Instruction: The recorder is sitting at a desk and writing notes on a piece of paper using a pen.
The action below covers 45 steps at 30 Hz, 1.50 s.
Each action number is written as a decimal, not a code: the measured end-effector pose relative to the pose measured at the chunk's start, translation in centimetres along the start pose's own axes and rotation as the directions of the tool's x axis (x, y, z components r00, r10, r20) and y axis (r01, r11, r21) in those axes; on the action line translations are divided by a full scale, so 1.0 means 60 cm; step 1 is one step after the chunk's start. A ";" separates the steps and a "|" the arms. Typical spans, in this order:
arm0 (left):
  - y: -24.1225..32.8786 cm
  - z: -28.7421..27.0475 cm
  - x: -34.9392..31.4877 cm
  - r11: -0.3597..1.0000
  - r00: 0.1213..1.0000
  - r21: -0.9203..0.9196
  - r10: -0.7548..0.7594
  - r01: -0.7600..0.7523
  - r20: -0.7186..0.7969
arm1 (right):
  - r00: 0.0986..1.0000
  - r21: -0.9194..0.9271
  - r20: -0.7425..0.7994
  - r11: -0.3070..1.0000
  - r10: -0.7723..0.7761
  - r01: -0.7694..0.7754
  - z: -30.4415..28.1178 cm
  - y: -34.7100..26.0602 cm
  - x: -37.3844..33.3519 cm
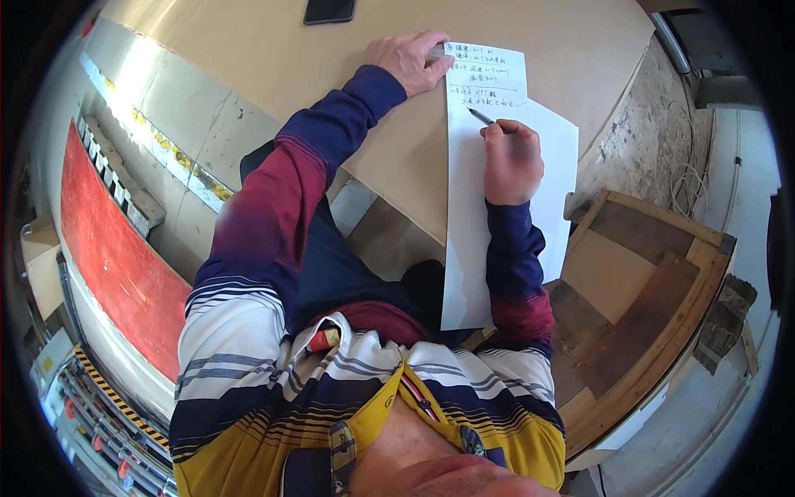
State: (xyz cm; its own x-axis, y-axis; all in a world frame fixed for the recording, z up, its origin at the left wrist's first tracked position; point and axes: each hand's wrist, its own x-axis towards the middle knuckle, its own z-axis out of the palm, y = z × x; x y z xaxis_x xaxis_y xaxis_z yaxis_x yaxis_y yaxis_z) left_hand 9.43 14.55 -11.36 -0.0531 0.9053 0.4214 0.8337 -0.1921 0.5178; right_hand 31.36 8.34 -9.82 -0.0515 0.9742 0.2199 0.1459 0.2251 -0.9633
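My right hand [513, 161] is closed around a dark pen [480, 117], its tip at the lowest line of handwriting on a white sheet of paper [487, 79]. A larger white sheet [472, 240] lies below it, under my right hand and forearm. My left hand [410, 62] rests on the brown board [397, 141] at the written sheet's upper left edge. Its thumb and forefinger curl onto that edge. Something small and pale shows between them, too small to name.
A black phone [329, 11] lies at the far edge. On the right stands a wooden-framed box [638, 286], with a loose cable [687, 186] behind it. A red panel [116, 248] and a yellow-marked metal strip [166, 149] are on the left.
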 end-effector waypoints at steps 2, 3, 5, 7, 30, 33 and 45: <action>0.001 0.001 -0.001 1.000 1.000 -0.017 0.007 -0.007 -0.008 | 0.999 -0.033 0.016 0.998 -0.048 0.049 0.001 0.000 0.000; 0.001 0.002 0.000 1.000 1.000 -0.025 0.010 -0.010 -0.012 | 0.999 -0.033 0.015 0.998 -0.050 0.051 0.004 0.001 0.001; 0.001 0.003 0.002 1.000 1.000 -0.024 0.005 -0.005 -0.011 | 0.986 -0.075 -0.010 0.983 -0.167 0.166 0.013 0.003 0.003; 0.000 0.003 0.001 1.000 1.000 -0.022 -0.008 0.008 -0.003 | 0.974 -0.095 -0.019 0.970 -0.224 0.222 0.016 0.003 0.004; 0.007 -0.003 0.002 1.000 1.000 -0.026 -0.018 0.018 -0.023 | 0.949 -0.307 0.097 0.898 -0.300 0.315 0.021 -0.018 0.005; 0.009 -0.003 0.001 0.999 1.000 -0.032 -0.021 0.020 -0.023 | 0.948 -0.290 0.090 0.902 -0.306 0.319 0.022 -0.010 0.005; 0.004 0.001 0.003 0.999 1.000 -0.042 -0.007 0.006 -0.024 | 0.938 -0.300 0.106 0.889 -0.329 0.346 0.030 -0.013 0.011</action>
State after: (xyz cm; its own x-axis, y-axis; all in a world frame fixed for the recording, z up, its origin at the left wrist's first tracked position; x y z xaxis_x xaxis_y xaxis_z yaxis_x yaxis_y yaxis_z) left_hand 9.67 14.72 -11.22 -0.0722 0.8974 0.4353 0.8097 -0.2021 0.5509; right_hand 29.45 8.75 -9.19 -0.2011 0.8380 0.5073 0.4078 0.5425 -0.7344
